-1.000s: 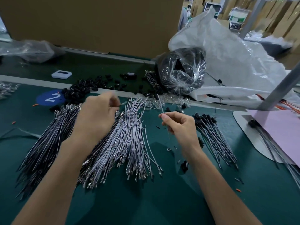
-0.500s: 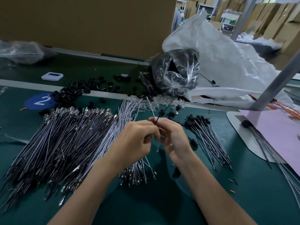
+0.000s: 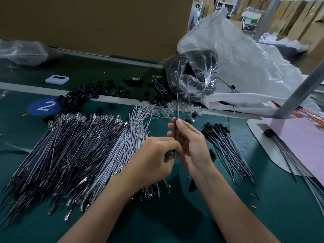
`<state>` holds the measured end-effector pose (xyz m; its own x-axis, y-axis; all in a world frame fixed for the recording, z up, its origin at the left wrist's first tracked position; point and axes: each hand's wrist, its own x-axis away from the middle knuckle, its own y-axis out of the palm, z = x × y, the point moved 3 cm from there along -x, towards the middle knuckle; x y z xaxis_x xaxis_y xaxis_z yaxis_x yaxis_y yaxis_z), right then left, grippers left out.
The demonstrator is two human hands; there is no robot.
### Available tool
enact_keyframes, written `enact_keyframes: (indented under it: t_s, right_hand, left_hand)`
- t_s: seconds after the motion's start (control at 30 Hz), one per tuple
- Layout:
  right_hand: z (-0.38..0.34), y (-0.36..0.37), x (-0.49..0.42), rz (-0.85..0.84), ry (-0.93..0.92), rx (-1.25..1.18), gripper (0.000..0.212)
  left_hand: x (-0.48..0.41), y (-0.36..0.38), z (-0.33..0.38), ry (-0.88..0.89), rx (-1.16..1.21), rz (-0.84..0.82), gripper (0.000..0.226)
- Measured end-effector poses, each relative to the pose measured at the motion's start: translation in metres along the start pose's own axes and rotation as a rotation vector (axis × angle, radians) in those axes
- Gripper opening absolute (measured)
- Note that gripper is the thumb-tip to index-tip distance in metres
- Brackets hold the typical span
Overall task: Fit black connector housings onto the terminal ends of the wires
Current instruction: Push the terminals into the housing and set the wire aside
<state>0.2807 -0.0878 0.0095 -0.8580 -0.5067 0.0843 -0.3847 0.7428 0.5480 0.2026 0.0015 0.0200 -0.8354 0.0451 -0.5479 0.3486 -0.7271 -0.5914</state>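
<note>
My right hand [image 3: 190,144] pinches a pair of thin wires [image 3: 177,111], one black and one white, held upright above the green mat. My left hand [image 3: 154,160] pinches their lower end just beside the right palm. A big fan of black wires [image 3: 61,151] with metal terminals lies at the left, with white wires [image 3: 129,137] next to it. Loose black connector housings [image 3: 82,97] are heaped at the back left. Wires fitted with black housings [image 3: 226,142] lie to the right of my hands.
A clear bag of black parts [image 3: 192,76] and a large white plastic sack [image 3: 245,64] sit at the back right. A grey metal post [image 3: 298,92] rises from a pink sheet [image 3: 301,137] at the right. A blue disc marked 2 [image 3: 43,106] and a small white device [image 3: 57,79] are at the left.
My left hand left the wire pile and came to the right hand. Both hands now hold the wire pair, which stands more upright than half a second ago.
</note>
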Motion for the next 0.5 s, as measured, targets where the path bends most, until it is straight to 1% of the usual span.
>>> enact_keyframes:
  t_s: [0.13,0.2,0.27,0.3,0.33,0.37,0.43,0.5]
  right_hand:
    - [-0.002,-0.001,0.000,0.043,-0.020,0.034,0.009]
    - [-0.006,-0.006,-0.003,0.092,-0.072,0.048,0.010]
    - [-0.012,-0.013,-0.007,0.151,-0.168,0.112,0.008]
    - [-0.015,-0.016,-0.008,0.178,-0.217,0.161,0.006]
    - [-0.018,-0.018,-0.009,0.200,-0.258,0.209,0.005]
    - [-0.020,-0.020,-0.010,0.219,-0.290,0.254,0.005]
    - [-0.021,-0.022,-0.011,0.251,-0.338,0.337,0.009]
    - [-0.021,-0.022,-0.011,0.263,-0.374,0.410,0.013]
  left_hand:
    - [0.001,0.003,0.005,-0.005,0.038,-0.033,0.032]
    - [-0.002,-0.003,0.009,-0.031,0.111,0.042,0.032]
    - [-0.012,-0.016,0.003,-0.118,0.177,0.189,0.027]
    - [-0.019,-0.022,-0.004,-0.181,0.139,0.250,0.027]
    - [-0.029,-0.026,-0.012,-0.246,0.033,0.281,0.028]
    - [-0.040,-0.029,-0.023,-0.308,-0.117,0.270,0.029]
    - [-0.061,-0.027,-0.047,-0.424,-0.373,0.164,0.033]
    - [-0.075,-0.018,-0.073,-0.526,-0.523,0.025,0.034]
